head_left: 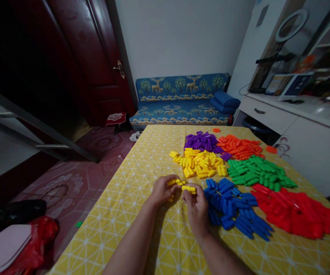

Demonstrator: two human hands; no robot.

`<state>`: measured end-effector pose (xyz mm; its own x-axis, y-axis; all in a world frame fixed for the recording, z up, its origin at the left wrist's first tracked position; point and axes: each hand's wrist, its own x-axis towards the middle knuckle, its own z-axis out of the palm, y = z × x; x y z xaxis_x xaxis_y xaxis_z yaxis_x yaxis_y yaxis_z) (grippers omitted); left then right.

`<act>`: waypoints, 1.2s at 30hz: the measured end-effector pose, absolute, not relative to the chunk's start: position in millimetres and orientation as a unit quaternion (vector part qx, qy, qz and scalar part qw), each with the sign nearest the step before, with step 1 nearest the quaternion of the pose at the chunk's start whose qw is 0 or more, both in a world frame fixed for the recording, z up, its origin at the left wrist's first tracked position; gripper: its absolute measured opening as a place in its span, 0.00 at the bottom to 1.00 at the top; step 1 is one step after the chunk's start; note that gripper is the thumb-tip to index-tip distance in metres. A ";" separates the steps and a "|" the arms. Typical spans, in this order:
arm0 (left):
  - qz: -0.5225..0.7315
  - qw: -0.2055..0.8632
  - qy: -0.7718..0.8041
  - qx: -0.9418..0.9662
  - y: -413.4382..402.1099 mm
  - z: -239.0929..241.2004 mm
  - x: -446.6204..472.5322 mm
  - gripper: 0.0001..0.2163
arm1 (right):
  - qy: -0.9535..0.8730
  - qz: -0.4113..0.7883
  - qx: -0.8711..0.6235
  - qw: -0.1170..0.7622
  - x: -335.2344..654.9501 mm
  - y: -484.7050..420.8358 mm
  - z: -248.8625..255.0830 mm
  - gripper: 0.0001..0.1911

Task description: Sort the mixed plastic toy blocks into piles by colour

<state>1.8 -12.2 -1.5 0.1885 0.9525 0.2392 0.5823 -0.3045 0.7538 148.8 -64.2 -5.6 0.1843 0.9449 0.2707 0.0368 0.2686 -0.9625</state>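
Note:
My left hand point(162, 190) is closed around several yellow plastic pieces point(175, 182) above the yellow patterned tablecloth point(130, 214). Close beside it, my right hand point(196, 206) pinches one yellow piece point(189, 188), whose end almost meets the ones in my left hand. Just beyond both hands lies a pile of yellow pieces point(201, 163). A blue pile point(233, 206) lies directly right of my right hand.
Further piles lie on the table: purple point(201, 140), orange point(239, 146), green point(258, 172) and red point(293, 208). A blue sofa point(182, 99) stands behind the table, a white cabinet point(302, 130) at right, a dark red door point(96, 61) at left, and a red bag point(36, 240) on the floor.

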 end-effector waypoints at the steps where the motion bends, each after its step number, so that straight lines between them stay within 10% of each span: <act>1: 0.361 0.261 0.531 0.721 -11.7 -2.6 1.7 0.11 | -0.519 0.378 -0.474 0.603 147.9 -65.5 -4.9 0.15; 17: 0.406 0.308 0.511 0.692 -10.4 -7.4 -1.7 0.15 | -0.579 0.231 -0.537 0.569 184.1 27.0 18.4 0.29; 36: 0.383 0.276 0.544 0.693 -12.5 -3.8 -0.3 0.15 | -0.587 0.265 -0.560 0.521 181.3 4.7 -2.1 0.19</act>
